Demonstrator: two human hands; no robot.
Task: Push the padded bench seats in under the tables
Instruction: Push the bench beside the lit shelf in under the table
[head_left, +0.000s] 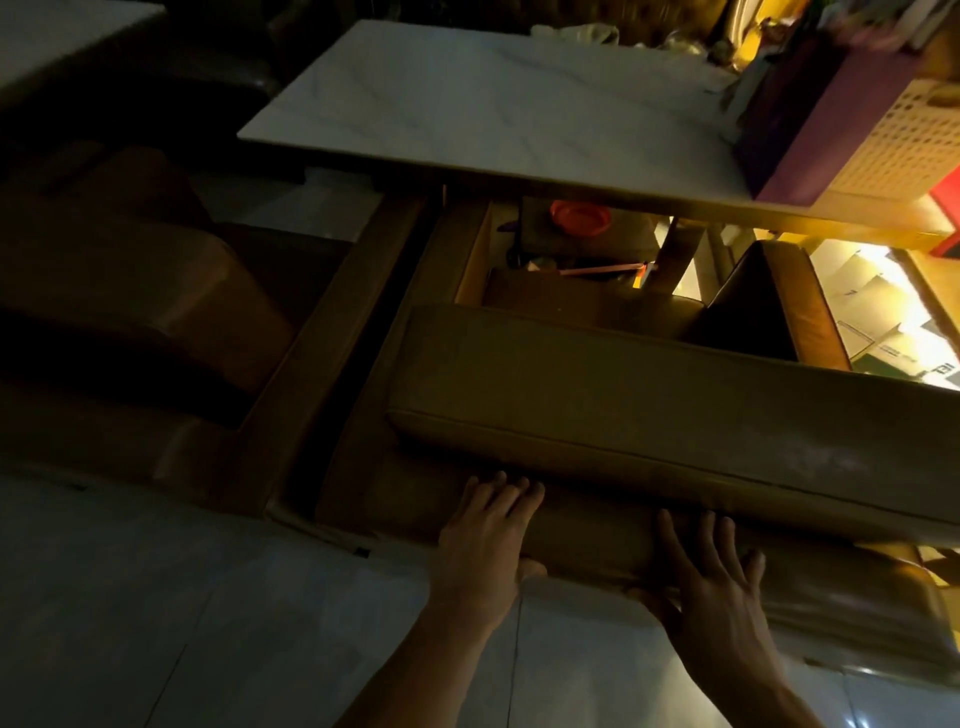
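Both my hands flat, fingers spread, pressing the tan padded leather bench seat; it lies just beyond the fingertips, short of the white marble tabletop. Risk: uneven push skews it against the table leg.

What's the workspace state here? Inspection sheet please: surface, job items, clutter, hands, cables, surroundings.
Surface: pale tiled floor; white marble-look table top, bare where visible.
Job's things: padded bench seat in tan upholstery, lying in front of the table, not yet under it; lower padded edge below it.
Clutter: orange round item and pink stick in the open space under the table.
Grippers: left hand and right hand, fingers straight, pressing flat on the lower padded edge.
Cables: nothing seen.
Surroundings: dim light; brown seating at left; purple box and perforated white basket at the table's right end.
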